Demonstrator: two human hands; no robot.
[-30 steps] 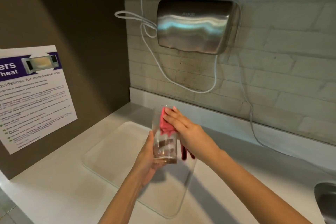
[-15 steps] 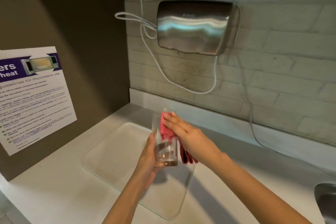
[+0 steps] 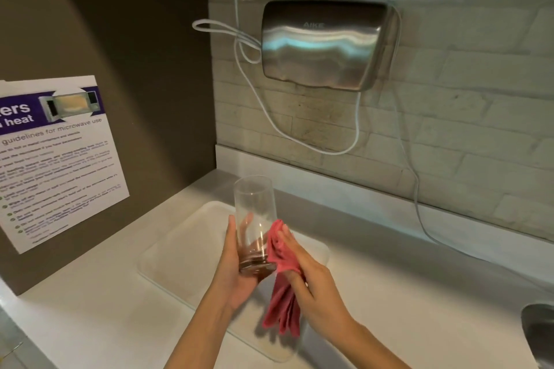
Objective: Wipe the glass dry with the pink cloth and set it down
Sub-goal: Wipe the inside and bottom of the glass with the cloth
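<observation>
A tall clear glass (image 3: 254, 213) is held upright above a pale tray (image 3: 180, 255) on the white counter. My left hand (image 3: 233, 272) cups its base and lower side from the left. My right hand (image 3: 308, 275) holds the pink cloth (image 3: 281, 287) and presses it against the lower right side of the glass. The rest of the cloth hangs down below the hand. The upper half of the glass is bare.
A steel hand dryer (image 3: 326, 45) is fixed to the brick wall above, with white cables (image 3: 299, 141) looping down to the counter. A microwave notice (image 3: 57, 159) hangs on the brown wall at left. A metal sink edge (image 3: 539, 335) shows at lower right.
My right hand has slid the cloth from the rim down to the lower side of the glass. The glass's upper part now shows uncovered.
</observation>
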